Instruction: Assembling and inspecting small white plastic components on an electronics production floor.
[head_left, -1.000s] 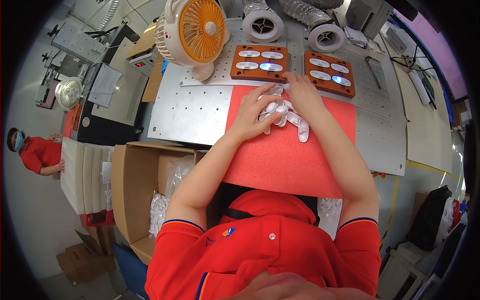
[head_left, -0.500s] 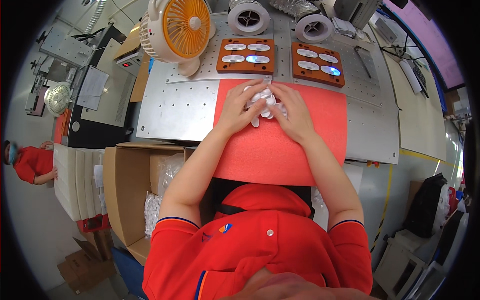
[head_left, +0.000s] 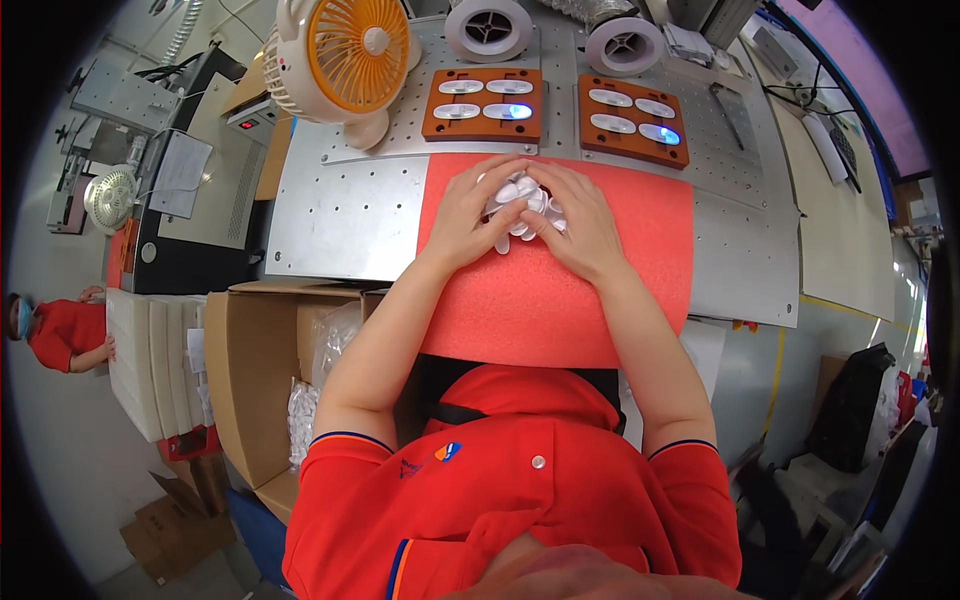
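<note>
A heap of small white oval plastic pieces (head_left: 520, 188) lies near the far edge of a red foam mat (head_left: 520, 320). My left hand (head_left: 468, 215) curves round the heap's left side, its thumb laid across the pieces. From the right, my right hand (head_left: 580, 222) curls round the same heap, and the fingertips of both hands meet at its far side. Some pieces are hidden under my fingers. One piece (head_left: 502, 244) sticks out toward me below my left thumb.
Beyond the mat, two brown fixture blocks, left (head_left: 482, 97) and right (head_left: 634, 116), hold oval pieces, one lit blue in each. An orange-white fan (head_left: 375, 42) and round duct mouths (head_left: 490, 30) stand behind. An open carton (head_left: 245, 380) sits at my left; another person (head_left: 70, 335) is farther off.
The view has shifted slightly. My hands stay round the heap, with only small finger movement. A blurred dark shape has come in at the lower right.
</note>
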